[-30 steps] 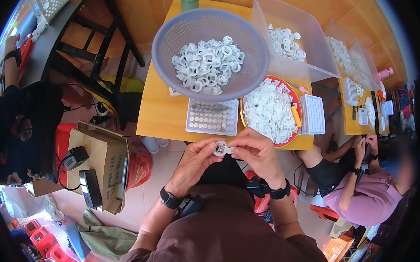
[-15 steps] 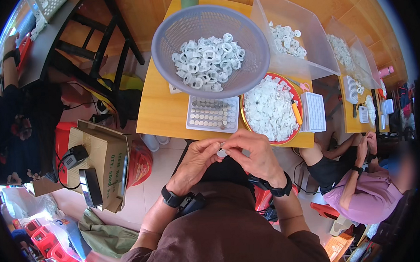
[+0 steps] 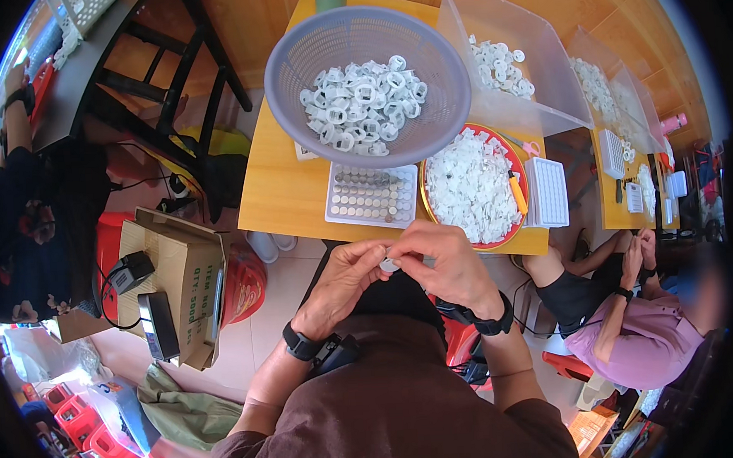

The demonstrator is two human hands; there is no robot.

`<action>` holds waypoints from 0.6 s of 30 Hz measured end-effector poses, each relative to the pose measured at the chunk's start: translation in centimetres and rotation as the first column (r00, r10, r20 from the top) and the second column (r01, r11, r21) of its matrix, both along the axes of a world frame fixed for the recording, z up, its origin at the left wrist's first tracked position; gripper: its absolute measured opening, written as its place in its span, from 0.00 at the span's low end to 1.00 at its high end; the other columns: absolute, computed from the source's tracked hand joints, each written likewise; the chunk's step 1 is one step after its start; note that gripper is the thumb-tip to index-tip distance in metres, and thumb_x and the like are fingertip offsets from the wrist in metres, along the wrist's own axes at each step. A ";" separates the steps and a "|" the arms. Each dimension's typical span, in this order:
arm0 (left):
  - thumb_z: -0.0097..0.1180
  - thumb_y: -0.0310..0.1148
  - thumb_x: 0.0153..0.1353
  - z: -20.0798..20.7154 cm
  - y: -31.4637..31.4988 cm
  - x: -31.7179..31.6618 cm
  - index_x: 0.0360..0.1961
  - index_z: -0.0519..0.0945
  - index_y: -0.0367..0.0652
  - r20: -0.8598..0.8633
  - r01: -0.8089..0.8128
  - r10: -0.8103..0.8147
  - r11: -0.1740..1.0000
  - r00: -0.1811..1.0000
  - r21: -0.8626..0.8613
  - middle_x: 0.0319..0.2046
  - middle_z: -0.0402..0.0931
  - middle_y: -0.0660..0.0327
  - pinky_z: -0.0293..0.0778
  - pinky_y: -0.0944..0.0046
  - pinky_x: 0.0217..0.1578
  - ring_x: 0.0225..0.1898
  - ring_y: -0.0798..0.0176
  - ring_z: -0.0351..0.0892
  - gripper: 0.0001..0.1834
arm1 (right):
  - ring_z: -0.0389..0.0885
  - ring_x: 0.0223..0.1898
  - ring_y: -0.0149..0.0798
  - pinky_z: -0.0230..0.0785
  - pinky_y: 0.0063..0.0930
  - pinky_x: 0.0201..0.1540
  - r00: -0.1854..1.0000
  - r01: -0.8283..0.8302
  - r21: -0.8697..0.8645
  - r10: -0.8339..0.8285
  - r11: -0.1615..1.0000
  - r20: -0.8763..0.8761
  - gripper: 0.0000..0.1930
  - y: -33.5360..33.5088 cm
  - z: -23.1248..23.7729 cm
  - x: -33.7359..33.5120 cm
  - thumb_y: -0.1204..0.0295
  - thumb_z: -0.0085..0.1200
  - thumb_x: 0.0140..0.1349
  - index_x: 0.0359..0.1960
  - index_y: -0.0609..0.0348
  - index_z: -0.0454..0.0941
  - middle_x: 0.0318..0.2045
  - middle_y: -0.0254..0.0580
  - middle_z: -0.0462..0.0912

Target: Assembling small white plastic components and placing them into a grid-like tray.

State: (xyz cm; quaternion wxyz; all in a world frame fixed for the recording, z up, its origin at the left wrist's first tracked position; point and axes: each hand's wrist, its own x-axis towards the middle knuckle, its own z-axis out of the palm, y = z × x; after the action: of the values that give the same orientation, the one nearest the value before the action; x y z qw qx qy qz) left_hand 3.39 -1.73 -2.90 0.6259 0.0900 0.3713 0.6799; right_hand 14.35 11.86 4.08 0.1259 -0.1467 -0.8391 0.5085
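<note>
Between my hands, just off the table's front edge, is a small white round plastic part (image 3: 388, 265). My left hand (image 3: 344, 281) pinches it between thumb and fingers. My right hand (image 3: 445, 266) is closed at its other side, fingertips pressed against it; the fingers partly cover it. Beyond them on the table lies a white tray (image 3: 329, 199) with rows of small round metal discs, like button cells. To its right, a red round tray (image 3: 524, 189) is heaped with small white pieces, an orange-handled tool (image 3: 517, 194) lying on top.
A grey plastic basket (image 3: 295, 125) of white ring-shaped parts stands on the wooden table (image 3: 278, 196). Behind right is a clear bin (image 3: 554, 95) with more parts; a white grid tray (image 3: 547, 193) sits below it. A cardboard box (image 3: 174, 280) stands left. A co-worker (image 3: 637, 331) sits at right.
My hands stay together on the white part, with only a slight shift of the fingers and right wrist. The things on the table have not moved.
</note>
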 end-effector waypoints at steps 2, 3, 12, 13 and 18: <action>0.50 0.36 0.62 0.1 0.0 0.0 0.46 0.75 0.35 -0.006 -0.002 0.002 1.000 1.000 -0.010 0.40 0.76 0.60 0.73 0.71 0.38 0.36 0.71 0.74 0.16 | 0.77 0.25 0.36 0.67 0.24 0.28 1.000 0.007 0.031 -0.007 0.999 -0.011 0.05 -0.3 -0.1 -0.1 0.82 0.56 0.48 0.29 0.62 0.79 0.24 0.39 0.78; 0.50 0.36 0.63 0.1 0.0 0.1 0.47 0.75 0.35 -0.013 -0.006 0.006 1.000 1.000 -0.020 0.40 0.76 0.60 0.73 0.71 0.39 0.36 0.70 0.74 0.17 | 0.77 0.24 0.37 0.67 0.25 0.27 1.000 0.012 0.062 -0.011 0.998 -0.023 0.06 -0.4 -0.2 -0.2 0.82 0.55 0.48 0.29 0.61 0.79 0.24 0.39 0.77; 0.50 0.34 0.63 1.3 0.1 0.1 0.47 0.76 0.37 0.084 -0.019 0.016 0.999 0.996 0.042 0.40 0.76 0.62 0.70 0.71 0.41 0.39 0.73 0.73 0.15 | 0.75 0.23 0.34 0.65 0.25 0.23 0.992 0.109 0.162 -0.097 0.981 -0.081 0.06 -1.4 -0.8 -0.1 0.83 0.55 0.49 0.29 0.61 0.77 0.24 0.37 0.75; 0.50 0.34 0.63 1.4 0.1 0.1 0.47 0.76 0.37 0.085 -0.019 0.015 0.999 0.996 0.041 0.40 0.76 0.62 0.70 0.71 0.41 0.39 0.73 0.73 0.15 | 0.75 0.23 0.34 0.65 0.25 0.23 0.992 0.109 0.161 -0.097 0.981 -0.080 0.06 -1.5 -0.9 -0.1 0.83 0.55 0.49 0.29 0.61 0.77 0.24 0.37 0.75; 0.50 0.29 0.61 1.3 0.0 0.2 0.46 0.76 0.36 -0.088 -0.005 -0.001 0.998 0.996 -0.059 0.42 0.76 0.58 0.71 0.69 0.43 0.42 0.68 0.74 0.14 | 0.74 0.24 0.26 0.67 0.17 0.26 0.992 0.122 0.009 -0.121 0.993 -0.034 0.08 -1.6 -1.5 0.3 0.84 0.54 0.50 0.32 0.61 0.76 0.25 0.35 0.74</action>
State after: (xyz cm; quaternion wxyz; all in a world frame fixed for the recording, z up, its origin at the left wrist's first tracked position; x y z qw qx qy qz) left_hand 3.56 -1.69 -1.62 0.6108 0.1008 0.4184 0.6646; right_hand 14.60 10.27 2.57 0.1713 -0.1884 -0.8293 0.4975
